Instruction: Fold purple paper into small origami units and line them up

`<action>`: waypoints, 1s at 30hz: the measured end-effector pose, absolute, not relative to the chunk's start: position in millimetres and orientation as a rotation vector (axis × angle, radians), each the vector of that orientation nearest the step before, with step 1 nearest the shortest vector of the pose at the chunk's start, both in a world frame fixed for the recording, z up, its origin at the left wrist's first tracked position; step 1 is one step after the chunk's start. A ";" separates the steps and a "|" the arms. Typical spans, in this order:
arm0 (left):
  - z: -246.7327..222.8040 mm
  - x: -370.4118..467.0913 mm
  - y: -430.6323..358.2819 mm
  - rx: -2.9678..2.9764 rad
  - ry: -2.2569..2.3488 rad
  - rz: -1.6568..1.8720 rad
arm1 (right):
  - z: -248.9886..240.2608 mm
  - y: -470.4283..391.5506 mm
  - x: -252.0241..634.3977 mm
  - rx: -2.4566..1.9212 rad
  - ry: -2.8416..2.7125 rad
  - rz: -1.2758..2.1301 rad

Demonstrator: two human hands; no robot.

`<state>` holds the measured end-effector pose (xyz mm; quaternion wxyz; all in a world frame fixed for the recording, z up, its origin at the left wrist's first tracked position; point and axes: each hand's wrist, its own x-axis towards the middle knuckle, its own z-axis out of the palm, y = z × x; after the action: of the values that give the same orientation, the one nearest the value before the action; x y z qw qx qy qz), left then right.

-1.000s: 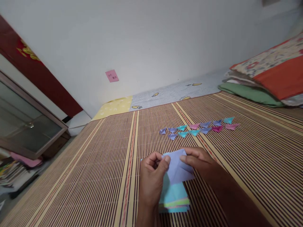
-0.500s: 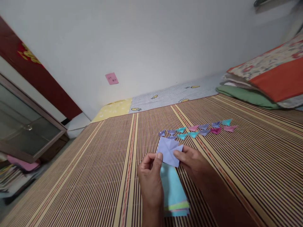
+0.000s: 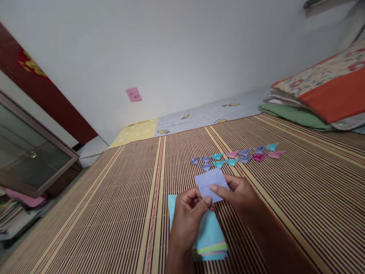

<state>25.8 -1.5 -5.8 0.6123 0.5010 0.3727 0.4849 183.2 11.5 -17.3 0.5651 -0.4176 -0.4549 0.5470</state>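
A lavender sheet of origami paper (image 3: 209,182), now a flat square, is held up between my two hands. My left hand (image 3: 188,217) pinches its lower edge between thumb and fingers. On the right side, my right hand (image 3: 241,192) grips it with the thumb laid across its face and the fingers behind. Beneath my left hand lies a stack of coloured paper (image 3: 211,232), light blue on top with green and pink edges showing; my hand hides part of it. Beyond the sheet, small folded paper pieces (image 3: 232,162) in purple, turquoise and pink lie in two rows.
A striped mat (image 3: 119,205) covers the bed. Folded bedding (image 3: 333,99) is piled at the right against the white wall, which bears a pink note (image 3: 134,94). To the left stand a glass-fronted cabinet (image 3: 31,152) and a pile of books (image 3: 17,217).
The lavender paper has gone from a partly folded shape with a projecting corner to a flat square. My left hand has shifted right to its bottom edge, uncovering the stack's left corner.
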 end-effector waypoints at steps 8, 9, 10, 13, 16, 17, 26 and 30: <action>-2.2 32.3 -2.6 1.122 0.838 1.177 | -12.5 8.2 187.0 -0.937 -1.149 1.316; -1.3 32.6 -2.7 1.129 0.830 1.178 | -12.0 7.9 187.1 -0.934 -1.151 1.321; -0.7 32.6 -2.7 1.133 0.826 1.173 | -11.5 7.6 187.4 -0.936 -1.154 1.326; -0.2 32.0 -2.4 1.124 0.834 1.147 | -10.7 6.9 188.7 -0.954 -1.172 1.321; -2.2 30.3 -2.5 1.137 0.855 1.108 | -11.2 6.6 189.6 -0.967 -1.208 1.300; -3.4 29.3 -2.7 1.151 0.862 1.105 | -11.6 6.5 189.6 -0.965 -1.218 1.297; -8.9 27.8 -1.9 1.187 1.087 1.197 | -10.2 5.8 188.1 -1.110 -1.478 0.746; -1.5 30.0 -8.4 1.030 1.022 1.260 | -9.8 7.7 183.9 -1.034 -1.674 0.033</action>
<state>30.0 -8.4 -1.5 0.5729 0.4393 0.4359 0.5374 183.9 7.7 -9.8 0.5537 -0.4377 -0.7083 0.0139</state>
